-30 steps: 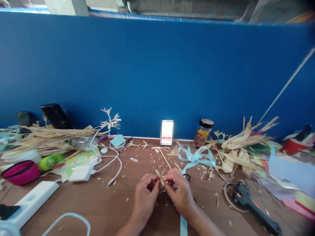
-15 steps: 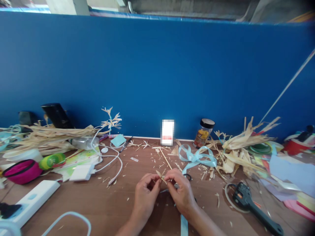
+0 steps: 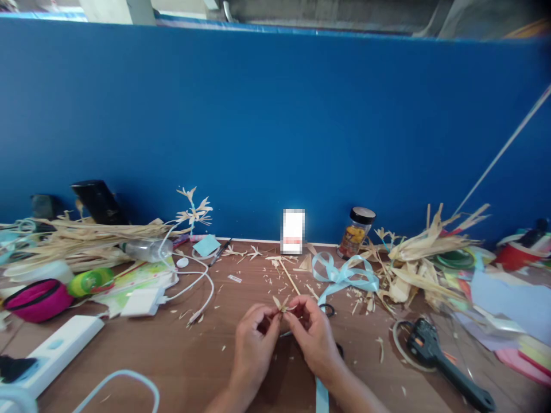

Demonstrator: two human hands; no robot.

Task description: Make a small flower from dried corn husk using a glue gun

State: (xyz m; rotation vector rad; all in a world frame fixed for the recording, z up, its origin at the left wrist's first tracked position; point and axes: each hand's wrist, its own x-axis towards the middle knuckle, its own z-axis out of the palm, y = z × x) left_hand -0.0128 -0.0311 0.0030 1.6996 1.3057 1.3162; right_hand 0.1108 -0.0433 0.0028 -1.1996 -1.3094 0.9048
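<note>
So our left hand (image 3: 257, 339) has its fingers (image 3: 266, 311) pinched on the little husk flower (image 3: 282, 307), which sits above the worktop (image 3: 181, 367) smack between both hands, neither nearer, petals (image 3: 277, 302) fanning mostly away, no clear long axis. Our right hand (image 3: 316, 335) pinches its right side.

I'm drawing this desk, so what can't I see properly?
All in the head view:
Pale flower-like piece: its base, hidden by the left hand and right hand.
Pale blue ribbon: partly hidden behind the right hand; near end cut off by the bottom edge.
Jar: label too blurred to read.
Power strip: cut off by the left edge.
</note>
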